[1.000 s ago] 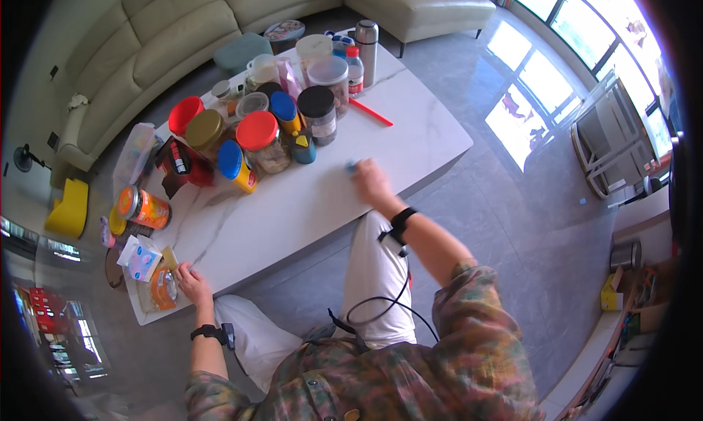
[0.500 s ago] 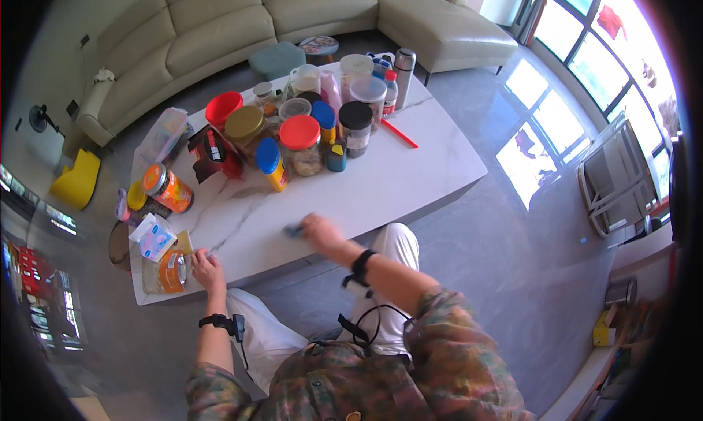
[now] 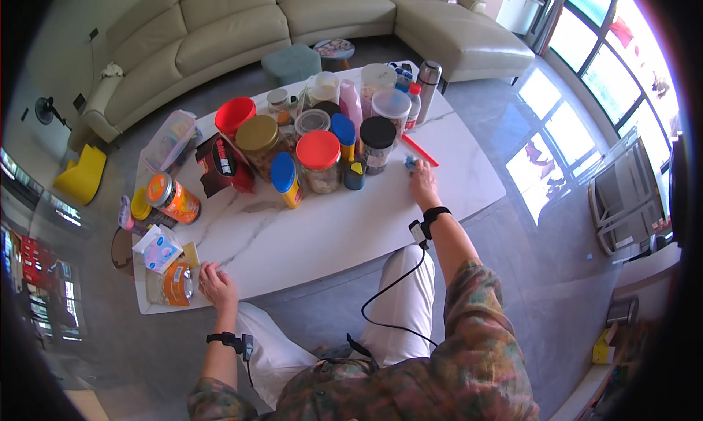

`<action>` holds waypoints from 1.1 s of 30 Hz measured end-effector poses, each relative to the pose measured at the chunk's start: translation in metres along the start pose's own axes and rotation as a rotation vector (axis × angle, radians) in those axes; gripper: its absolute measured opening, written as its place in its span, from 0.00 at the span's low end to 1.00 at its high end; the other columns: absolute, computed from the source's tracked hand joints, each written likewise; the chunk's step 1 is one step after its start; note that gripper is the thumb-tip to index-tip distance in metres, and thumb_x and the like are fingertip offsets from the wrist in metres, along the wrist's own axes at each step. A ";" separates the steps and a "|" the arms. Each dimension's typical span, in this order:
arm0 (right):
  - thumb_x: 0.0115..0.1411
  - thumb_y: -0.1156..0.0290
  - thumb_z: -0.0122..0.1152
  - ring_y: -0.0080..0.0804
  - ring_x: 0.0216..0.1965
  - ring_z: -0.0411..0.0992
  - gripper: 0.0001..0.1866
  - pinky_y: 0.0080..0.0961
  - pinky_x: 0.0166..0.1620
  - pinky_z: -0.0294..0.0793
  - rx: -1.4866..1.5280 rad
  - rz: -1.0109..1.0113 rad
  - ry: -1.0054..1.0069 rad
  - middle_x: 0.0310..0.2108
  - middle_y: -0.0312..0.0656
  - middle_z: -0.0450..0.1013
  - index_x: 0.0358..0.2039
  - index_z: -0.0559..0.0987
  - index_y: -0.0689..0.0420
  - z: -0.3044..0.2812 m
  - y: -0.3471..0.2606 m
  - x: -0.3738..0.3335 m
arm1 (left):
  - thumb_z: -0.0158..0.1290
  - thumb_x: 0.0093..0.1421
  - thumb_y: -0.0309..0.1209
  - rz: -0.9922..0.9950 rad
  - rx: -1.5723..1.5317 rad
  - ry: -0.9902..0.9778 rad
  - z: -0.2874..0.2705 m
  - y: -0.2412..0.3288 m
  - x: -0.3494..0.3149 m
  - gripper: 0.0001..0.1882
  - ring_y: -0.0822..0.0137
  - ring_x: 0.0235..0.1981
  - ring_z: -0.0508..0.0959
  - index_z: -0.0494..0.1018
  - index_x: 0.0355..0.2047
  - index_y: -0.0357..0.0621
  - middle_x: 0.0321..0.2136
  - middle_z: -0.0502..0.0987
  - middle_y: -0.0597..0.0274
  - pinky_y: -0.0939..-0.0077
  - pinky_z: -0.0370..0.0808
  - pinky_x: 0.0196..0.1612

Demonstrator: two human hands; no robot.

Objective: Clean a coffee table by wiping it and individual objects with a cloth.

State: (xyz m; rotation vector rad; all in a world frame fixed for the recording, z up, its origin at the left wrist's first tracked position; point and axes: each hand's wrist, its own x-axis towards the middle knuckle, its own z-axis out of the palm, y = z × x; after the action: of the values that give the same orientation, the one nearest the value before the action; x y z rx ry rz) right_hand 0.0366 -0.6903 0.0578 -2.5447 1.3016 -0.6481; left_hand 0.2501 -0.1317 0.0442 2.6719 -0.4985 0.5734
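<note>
My right hand (image 3: 422, 184) presses on the white table, its fingers closed on a small crumpled blue cloth (image 3: 410, 162). Most of the cloth is hidden under the hand. Just beyond it lies a red stick (image 3: 421, 151). At the table's near left edge my left hand (image 3: 218, 285) rests on the top with fingers spread, holding nothing. Beside it sit a clear container with an orange label (image 3: 178, 284) and a white tissue pack (image 3: 160, 250). The white marbled table (image 3: 307, 234) stretches between my two hands.
Clustered jars stand across the table's far half, among them a red-lidded jar (image 3: 319, 162), a black-lidded jar (image 3: 378, 144) and a steel thermos (image 3: 428, 81). An orange-labelled jar (image 3: 173, 199) and a clear plastic box (image 3: 168, 141) occupy the left. A beige sofa (image 3: 234, 33) stands behind.
My right hand has swept right and away from me across the table with the blue cloth, stopping near the red stick. My left hand stays by the near left edge, its fingers now flatter.
</note>
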 end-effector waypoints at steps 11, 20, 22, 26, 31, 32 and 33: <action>0.56 0.74 0.54 0.38 0.42 0.73 0.13 0.32 0.45 0.77 -0.084 -0.448 -0.035 0.39 0.45 0.69 0.43 0.72 0.57 0.022 -0.138 -0.144 | 0.56 0.53 0.28 -0.106 -0.106 -0.115 -0.004 -0.018 0.012 0.15 0.52 0.52 0.73 0.72 0.42 0.49 0.47 0.72 0.57 0.51 0.70 0.51; 0.59 0.72 0.57 0.46 0.41 0.76 0.09 0.37 0.43 0.77 0.289 -0.593 -0.337 0.39 0.48 0.73 0.41 0.73 0.57 0.040 -0.263 -0.252 | 0.54 0.61 0.26 0.118 -1.157 -0.414 -0.231 0.141 0.044 0.11 0.65 0.39 0.80 0.75 0.44 0.37 0.35 0.80 0.56 0.74 0.74 0.47; 0.63 0.68 0.54 0.47 0.38 0.78 0.08 0.36 0.41 0.76 0.617 -0.232 -0.671 0.36 0.52 0.77 0.40 0.76 0.57 0.028 -0.264 -0.233 | 0.54 0.61 0.26 0.462 -1.174 -0.321 -0.324 0.166 0.027 0.11 0.61 0.38 0.82 0.75 0.43 0.34 0.33 0.80 0.52 0.71 0.76 0.47; 0.65 0.72 0.57 0.24 0.36 0.73 0.14 0.25 0.42 0.74 1.498 0.200 -0.961 0.38 0.34 0.76 0.51 0.77 0.59 0.018 -0.256 -0.214 | 0.55 0.62 0.29 1.117 -1.367 -0.245 -0.413 0.179 0.002 0.09 0.58 0.36 0.82 0.76 0.40 0.37 0.34 0.81 0.51 0.63 0.78 0.46; 0.59 0.74 0.57 0.51 0.36 0.77 0.17 0.40 0.41 0.77 0.597 -0.090 -0.312 0.33 0.53 0.78 0.49 0.76 0.60 0.024 -0.205 -0.166 | 0.56 0.66 0.33 1.141 -1.747 -0.166 -0.403 0.215 -0.033 0.18 0.55 0.47 0.81 0.74 0.56 0.58 0.47 0.80 0.58 0.60 0.75 0.48; 0.58 0.74 0.57 0.52 0.43 0.75 0.18 0.42 0.47 0.75 0.573 0.031 -0.270 0.38 0.51 0.78 0.50 0.76 0.59 0.026 -0.206 -0.160 | 0.56 0.65 0.32 1.131 -1.851 0.040 -0.401 0.228 -0.037 0.17 0.57 0.46 0.82 0.75 0.55 0.56 0.46 0.81 0.60 0.60 0.76 0.47; 0.58 0.74 0.57 0.48 0.52 0.71 0.20 0.41 0.54 0.70 0.429 -0.142 -0.224 0.48 0.50 0.75 0.52 0.75 0.58 0.021 -0.214 -0.167 | 0.57 0.65 0.32 1.101 -1.925 0.258 -0.395 0.233 -0.039 0.17 0.59 0.44 0.82 0.75 0.54 0.55 0.46 0.81 0.61 0.60 0.76 0.46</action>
State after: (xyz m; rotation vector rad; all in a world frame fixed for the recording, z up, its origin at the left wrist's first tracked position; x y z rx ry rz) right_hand 0.1138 -0.4295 0.0721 -2.2862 0.8114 -0.5750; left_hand -0.0048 -0.1615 0.4270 0.3857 -1.3929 0.2863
